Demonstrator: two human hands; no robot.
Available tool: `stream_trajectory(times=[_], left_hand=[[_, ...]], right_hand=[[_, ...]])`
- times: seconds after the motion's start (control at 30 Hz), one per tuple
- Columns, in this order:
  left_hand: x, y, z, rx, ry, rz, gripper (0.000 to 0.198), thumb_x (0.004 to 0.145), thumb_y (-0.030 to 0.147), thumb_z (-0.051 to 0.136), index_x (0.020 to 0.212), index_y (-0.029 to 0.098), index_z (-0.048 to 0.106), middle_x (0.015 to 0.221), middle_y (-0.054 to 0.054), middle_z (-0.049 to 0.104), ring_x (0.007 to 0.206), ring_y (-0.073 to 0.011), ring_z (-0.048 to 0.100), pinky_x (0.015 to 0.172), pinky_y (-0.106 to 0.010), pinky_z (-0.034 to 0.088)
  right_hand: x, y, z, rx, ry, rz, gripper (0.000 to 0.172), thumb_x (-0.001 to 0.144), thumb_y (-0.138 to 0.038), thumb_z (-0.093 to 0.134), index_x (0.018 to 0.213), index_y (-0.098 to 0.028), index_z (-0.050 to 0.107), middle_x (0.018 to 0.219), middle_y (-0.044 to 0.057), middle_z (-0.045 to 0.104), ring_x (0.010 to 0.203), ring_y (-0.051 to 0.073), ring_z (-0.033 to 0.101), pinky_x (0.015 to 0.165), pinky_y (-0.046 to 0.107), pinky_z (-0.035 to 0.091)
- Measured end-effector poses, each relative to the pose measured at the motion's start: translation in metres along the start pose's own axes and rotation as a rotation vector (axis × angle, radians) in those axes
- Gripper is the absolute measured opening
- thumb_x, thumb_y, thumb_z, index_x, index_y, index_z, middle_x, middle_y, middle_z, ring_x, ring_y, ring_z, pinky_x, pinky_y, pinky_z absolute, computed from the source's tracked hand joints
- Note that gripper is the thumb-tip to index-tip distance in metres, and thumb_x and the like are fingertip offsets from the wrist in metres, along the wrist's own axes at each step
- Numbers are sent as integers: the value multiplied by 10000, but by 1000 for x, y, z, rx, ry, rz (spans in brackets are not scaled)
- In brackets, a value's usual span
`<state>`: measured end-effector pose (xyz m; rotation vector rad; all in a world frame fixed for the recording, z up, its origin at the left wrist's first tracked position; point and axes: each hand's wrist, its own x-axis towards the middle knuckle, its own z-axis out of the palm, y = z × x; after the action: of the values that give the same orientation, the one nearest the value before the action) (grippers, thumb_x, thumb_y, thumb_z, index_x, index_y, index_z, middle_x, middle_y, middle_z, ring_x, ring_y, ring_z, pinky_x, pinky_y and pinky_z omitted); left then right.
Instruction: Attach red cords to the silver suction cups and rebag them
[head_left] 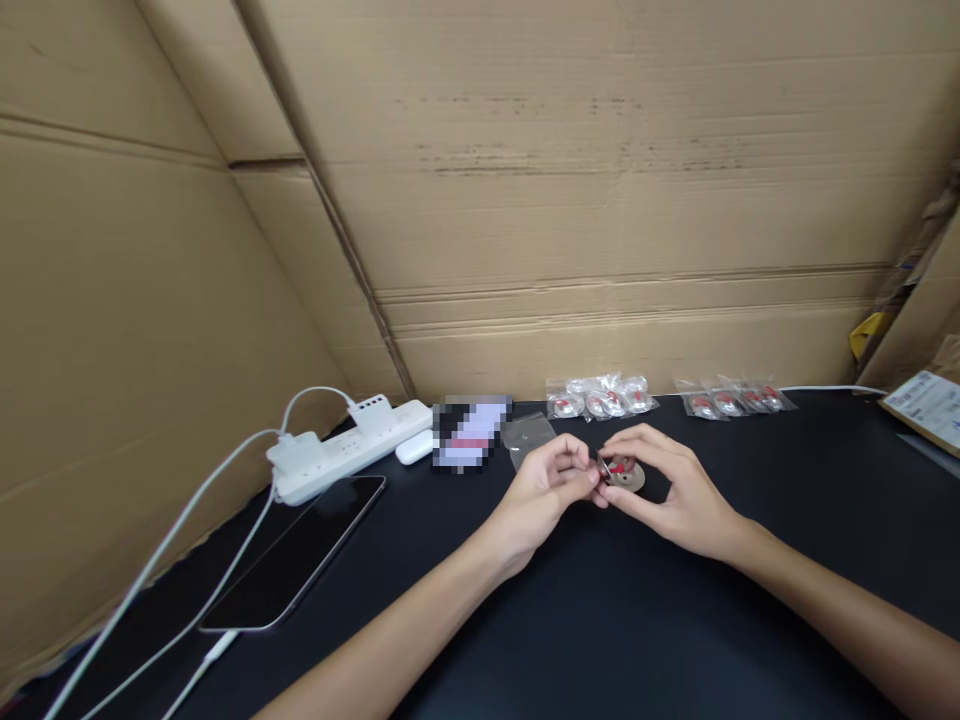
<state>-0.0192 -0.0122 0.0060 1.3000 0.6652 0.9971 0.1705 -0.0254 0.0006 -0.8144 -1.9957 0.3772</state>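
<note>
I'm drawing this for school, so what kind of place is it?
Probably a work desk: cardboard walls stand behind and beside a black tabletop, and two groups of clear packets lie near the back.

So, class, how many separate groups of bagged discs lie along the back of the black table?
2. The left group of bags lies before the cardboard wall; the right group of bags lies farther right along it. Within each, bags overlap, so single ones may be hidden.
</note>
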Motion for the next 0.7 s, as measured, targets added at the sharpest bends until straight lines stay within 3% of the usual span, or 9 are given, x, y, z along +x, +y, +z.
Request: stream_trajectory(times=[0.3, 0.7], left_hand=[[0, 3, -4, 11, -104, -6, 254, 843, 224, 692, 776, 180, 451, 729, 26, 594, 645, -115, 615, 682, -274, 478], [3, -2, -9, 23, -85, -16, 283, 824, 216, 704, 768, 186, 428, 713, 27, 596, 617, -110, 592, 657, -272, 449]], right_hand=[[-5, 6, 8, 341, -68, 209, 476, 798, -289, 763, 1224, -225, 561, 1020, 59, 681, 901, 193, 683, 852, 365, 575], [-2, 9, 7, 368, -39, 225, 467, 731, -298, 821, 1151, -211, 636, 958, 47, 660, 811, 183, 683, 738, 327, 598]])
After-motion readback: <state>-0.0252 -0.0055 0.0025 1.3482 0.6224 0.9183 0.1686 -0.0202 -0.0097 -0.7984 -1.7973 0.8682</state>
